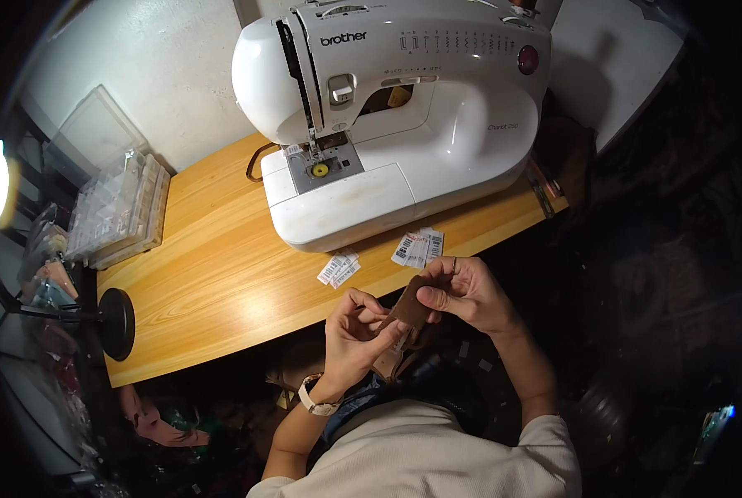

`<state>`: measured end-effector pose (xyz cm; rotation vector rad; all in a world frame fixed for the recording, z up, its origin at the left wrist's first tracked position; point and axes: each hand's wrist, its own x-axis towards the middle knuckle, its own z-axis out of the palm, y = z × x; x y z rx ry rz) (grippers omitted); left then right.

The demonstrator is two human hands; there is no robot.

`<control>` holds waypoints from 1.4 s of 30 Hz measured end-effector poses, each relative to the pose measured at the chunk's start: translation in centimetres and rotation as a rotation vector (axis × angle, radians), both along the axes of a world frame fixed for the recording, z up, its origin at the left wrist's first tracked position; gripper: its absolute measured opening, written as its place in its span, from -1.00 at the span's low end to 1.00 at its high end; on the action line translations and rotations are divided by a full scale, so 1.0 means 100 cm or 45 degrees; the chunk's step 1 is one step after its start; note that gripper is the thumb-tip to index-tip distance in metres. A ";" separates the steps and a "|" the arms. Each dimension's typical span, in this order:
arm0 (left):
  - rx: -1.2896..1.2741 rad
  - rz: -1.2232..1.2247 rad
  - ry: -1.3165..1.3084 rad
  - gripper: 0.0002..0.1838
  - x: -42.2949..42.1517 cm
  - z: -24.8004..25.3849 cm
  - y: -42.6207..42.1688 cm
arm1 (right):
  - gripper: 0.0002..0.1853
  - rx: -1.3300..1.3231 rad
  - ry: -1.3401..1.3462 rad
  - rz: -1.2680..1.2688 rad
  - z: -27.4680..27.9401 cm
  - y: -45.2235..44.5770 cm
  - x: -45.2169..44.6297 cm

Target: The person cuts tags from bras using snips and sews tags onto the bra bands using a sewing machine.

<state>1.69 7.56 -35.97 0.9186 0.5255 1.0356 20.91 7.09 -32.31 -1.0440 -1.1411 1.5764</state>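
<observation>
A small brown piece (410, 302), fabric or leather, is stretched between my two hands in front of the table edge. My left hand (350, 339), with a watch on its wrist, pinches its lower left end between thumb and fingers. The upper right end is gripped by my right hand (469, 297), thumb on top and a ring on one finger. Below the piece hangs a lighter brown part (388, 362), partly hidden by my left hand; I cannot tell whether they are joined.
A white sewing machine (471, 141) stands on the wooden table (197, 274). Paper labels with barcodes (338, 269) lie near the front edge, beside another bunch of labels (419, 247). Clear plastic boxes (118, 207) and a lamp base (117, 324) are on the left.
</observation>
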 end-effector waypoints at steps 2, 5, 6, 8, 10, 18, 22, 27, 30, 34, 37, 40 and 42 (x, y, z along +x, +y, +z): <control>0.037 0.017 -0.014 -0.71 0.000 -0.006 0.000 | -0.78 0.043 -0.027 -0.021 0.001 -0.003 -0.003; 0.115 0.092 0.019 -0.71 0.002 -0.008 -0.003 | -0.79 0.107 -0.084 -0.068 0.002 -0.005 -0.006; 0.155 0.154 0.067 -0.71 0.004 -0.008 -0.004 | -0.80 0.128 -0.113 -0.090 0.002 -0.005 -0.006; 0.143 0.140 0.080 -0.72 0.003 -0.004 -0.005 | -0.81 0.086 -0.115 -0.066 0.000 -0.001 -0.003; 0.134 0.122 0.094 -0.72 0.003 -0.003 -0.005 | -0.79 -0.031 -0.124 0.004 -0.001 0.006 0.003; 0.028 0.276 0.103 -0.72 0.004 0.002 -0.003 | -0.81 1.112 -1.142 -0.299 0.013 -0.018 -0.019; 0.102 0.318 0.132 -0.73 0.010 -0.005 -0.008 | -0.85 1.197 -1.279 -0.324 0.007 -0.019 -0.023; -0.080 0.217 0.030 -0.73 0.011 0.002 -0.008 | -0.89 1.016 -1.074 -0.314 0.002 -0.022 -0.019; -0.101 0.283 0.027 -0.74 0.009 0.001 -0.001 | -0.90 0.801 -0.778 -0.242 0.012 -0.030 -0.007; -0.131 0.232 0.073 -0.68 0.001 0.007 0.001 | -0.89 0.833 -0.876 -0.352 0.008 -0.034 0.006; -0.144 0.217 0.105 -0.59 0.007 0.007 0.001 | -0.90 0.949 -1.141 -0.516 0.009 -0.034 0.004; -0.106 0.188 0.186 -0.59 0.013 0.008 -0.003 | -0.88 1.066 -1.148 -0.521 0.009 -0.034 -0.005; -0.090 0.198 0.200 -0.62 0.019 0.011 -0.006 | -0.89 1.146 -1.175 -0.529 0.003 -0.029 -0.010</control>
